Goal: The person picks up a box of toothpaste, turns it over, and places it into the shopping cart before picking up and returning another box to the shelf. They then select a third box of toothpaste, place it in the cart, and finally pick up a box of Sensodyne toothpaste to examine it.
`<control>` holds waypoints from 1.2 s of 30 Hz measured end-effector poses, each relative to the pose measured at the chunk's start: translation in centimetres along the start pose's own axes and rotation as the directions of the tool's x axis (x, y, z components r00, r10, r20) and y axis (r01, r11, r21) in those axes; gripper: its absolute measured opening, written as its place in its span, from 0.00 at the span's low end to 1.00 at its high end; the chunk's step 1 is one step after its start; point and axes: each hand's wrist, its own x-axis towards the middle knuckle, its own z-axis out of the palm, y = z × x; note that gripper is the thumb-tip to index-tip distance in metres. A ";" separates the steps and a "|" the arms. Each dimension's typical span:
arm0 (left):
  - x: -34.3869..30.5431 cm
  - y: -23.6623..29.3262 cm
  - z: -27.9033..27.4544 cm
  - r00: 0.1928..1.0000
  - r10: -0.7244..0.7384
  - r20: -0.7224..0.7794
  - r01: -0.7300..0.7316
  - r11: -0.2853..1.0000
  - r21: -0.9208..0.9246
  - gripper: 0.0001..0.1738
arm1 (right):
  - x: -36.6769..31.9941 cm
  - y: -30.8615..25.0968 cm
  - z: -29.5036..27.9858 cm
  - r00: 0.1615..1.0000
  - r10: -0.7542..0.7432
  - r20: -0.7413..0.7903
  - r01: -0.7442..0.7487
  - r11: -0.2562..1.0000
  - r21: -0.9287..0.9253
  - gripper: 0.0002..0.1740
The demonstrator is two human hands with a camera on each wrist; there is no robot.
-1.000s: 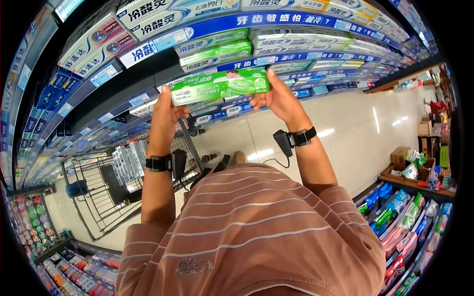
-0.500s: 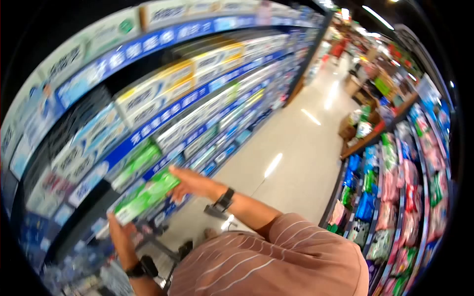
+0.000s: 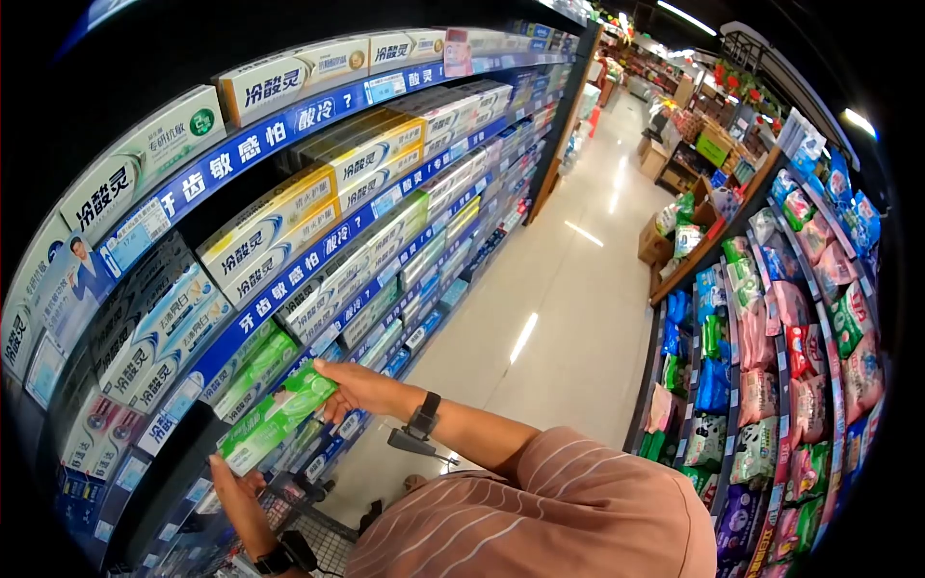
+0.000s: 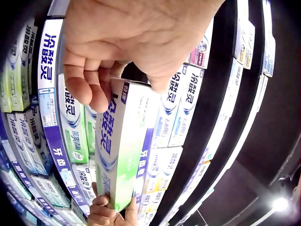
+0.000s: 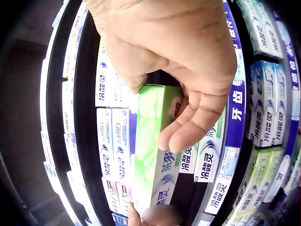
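Observation:
A long green and white box [image 3: 277, 416] with Chinese lettering is held between both hands, in front of the shelves at lower left of the head view. My left hand [image 3: 243, 503] grips its lower left end; in the left wrist view the thumb and fingers of this hand [image 4: 127, 47] pinch the box [image 4: 123, 143] at its white end. At the upper right end my right hand [image 3: 361, 393] pinches the box. The right wrist view shows this hand [image 5: 174, 61] with the thumb on one side and curled fingers on the other side of the green end [image 5: 150, 127].
Shelves of stacked boxes [image 3: 289, 217] with blue label strips [image 3: 226, 144] curve along the left. A pale floor aisle [image 3: 540, 308] runs away toward cartons [image 3: 655, 241]. Shelves of colourful packets [image 3: 756, 395] stand at right. Part of a wire cart [image 3: 323, 539] shows at the bottom.
The head view has swung toward the aisle, and the box and both hands now appear lower and further left. Both hands still hold the box; the picture is sharper than half a second ago.

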 end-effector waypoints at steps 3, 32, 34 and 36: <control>0.4 -0.4 -0.9 1.000 0.006 0.012 -0.006 1.000 0.018 0.28 | -0.3 -0.3 0.4 1.000 -0.002 -0.027 0.002 1.000 -0.021 0.37; -1.1 0.0 -2.9 0.989 -0.140 -0.046 0.146 0.977 0.157 0.32 | 0.9 0.6 0.7 0.981 0.097 -0.169 -0.129 0.973 -0.191 0.44; -1.2 0.0 -2.8 0.990 -0.137 -0.038 0.141 0.973 0.180 0.32 | 0.9 0.8 0.7 0.978 0.099 -0.183 -0.133 0.973 -0.187 0.44; -1.4 0.1 -2.5 0.992 -0.123 -0.039 0.128 0.974 0.185 0.33 | 0.8 0.8 0.5 0.976 0.101 -0.194 -0.137 0.973 -0.183 0.44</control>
